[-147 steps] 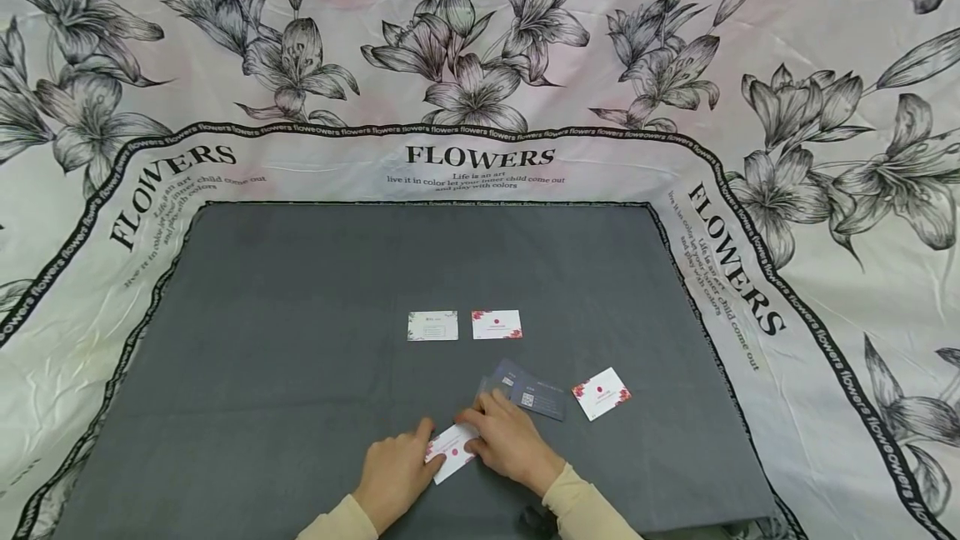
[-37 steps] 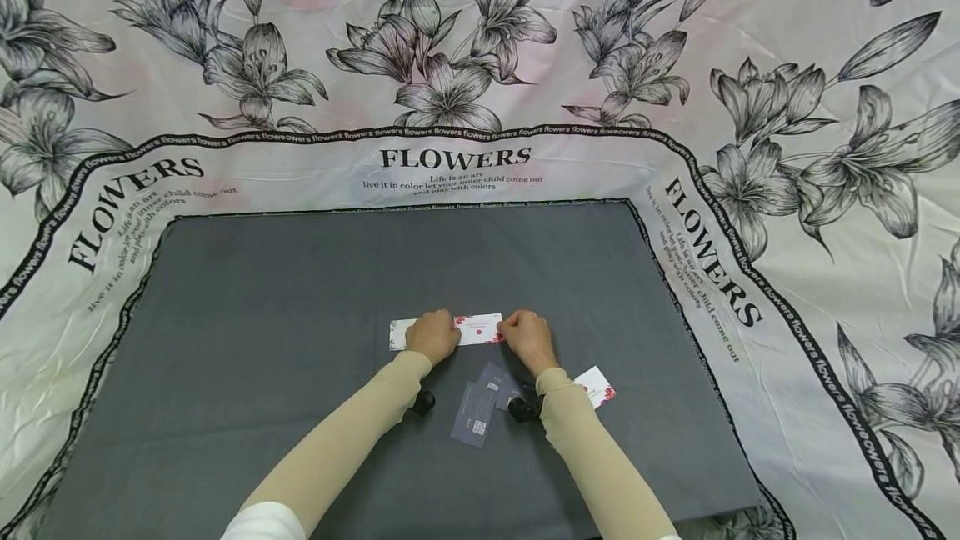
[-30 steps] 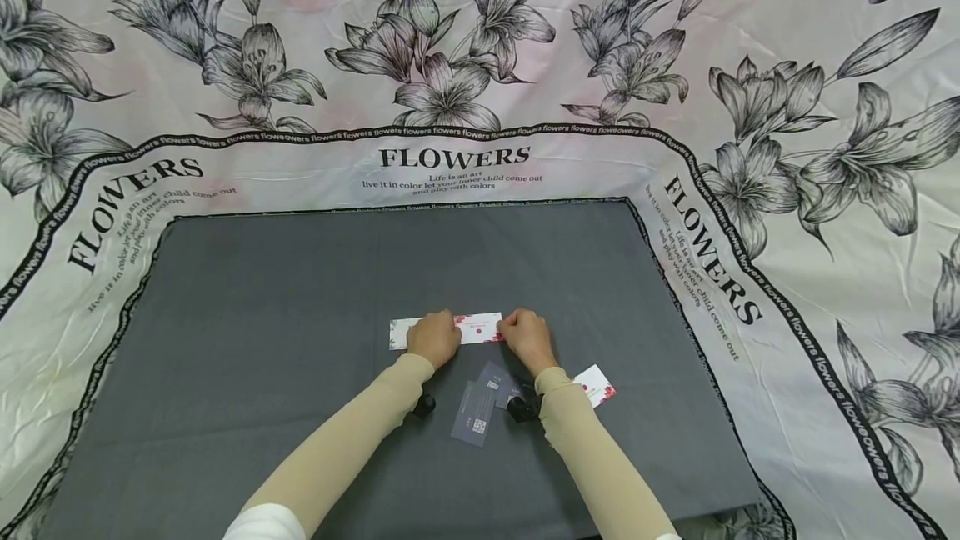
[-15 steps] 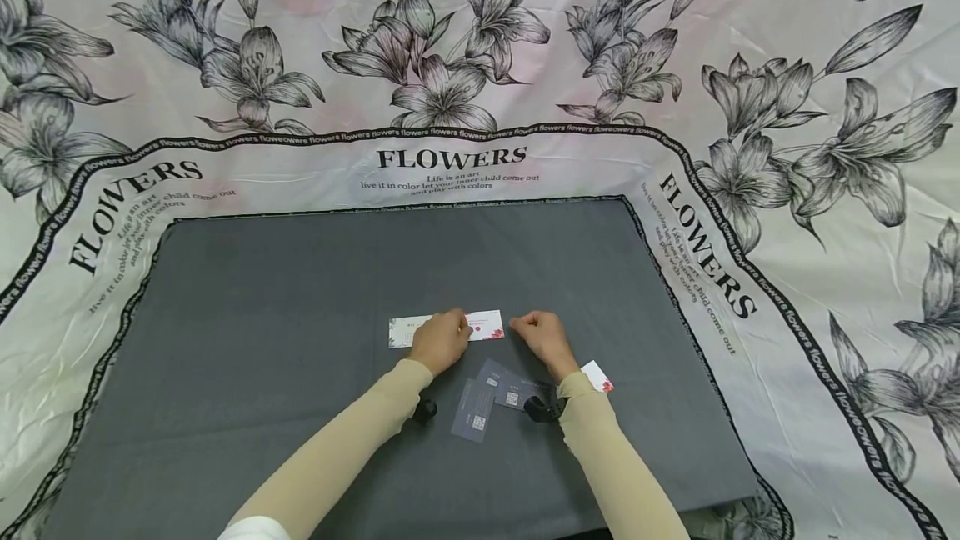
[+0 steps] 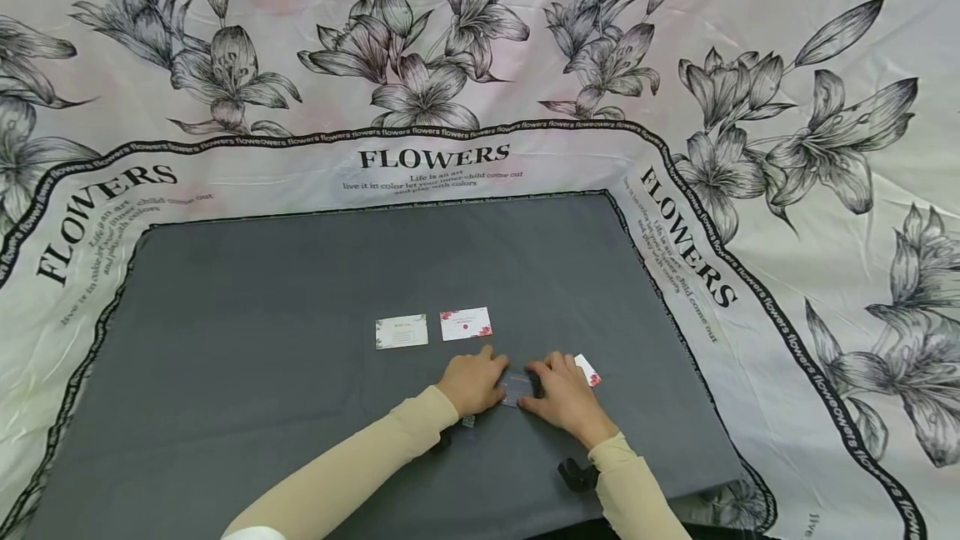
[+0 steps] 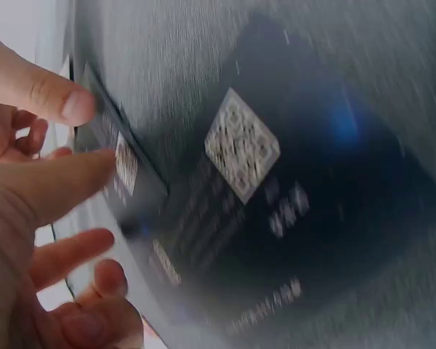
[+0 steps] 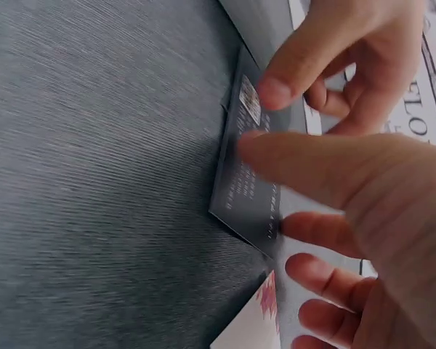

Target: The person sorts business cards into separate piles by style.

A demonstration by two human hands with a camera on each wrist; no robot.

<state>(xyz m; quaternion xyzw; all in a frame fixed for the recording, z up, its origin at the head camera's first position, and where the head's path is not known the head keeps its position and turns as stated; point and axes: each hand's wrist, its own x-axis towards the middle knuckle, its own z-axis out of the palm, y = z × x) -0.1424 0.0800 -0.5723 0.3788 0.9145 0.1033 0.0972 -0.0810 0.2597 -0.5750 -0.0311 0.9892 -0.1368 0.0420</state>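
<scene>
Between the two hands a dark, see-through business card (image 5: 516, 388) with a square code and small print is held close over the grey cloth. My left hand (image 5: 472, 383) grips its left end, thumb on the near side and fingers beyond. The right hand (image 5: 566, 400) grips the opposite end the same way; in the right wrist view its thumb overlaps the printed face. A second dark card (image 6: 305, 145) lies under the left hand, mostly hidden from the head camera. Right beside the right hand is a white card with red flowers (image 5: 587, 371), partly covered.
Farther back, a pale card with grey-green leaves (image 5: 401, 332) and a white card with red flowers (image 5: 465, 324) lie side by side. Grey cloth (image 5: 262, 357) covers the work area, bordered by flower-printed fabric (image 5: 427, 165). A black wrist device (image 5: 576, 475) hangs under the right sleeve.
Both hands have left the white flowered card in the back row, which now lies beside the pale card. They have come nearer and right, and taken hold of one dark card.
</scene>
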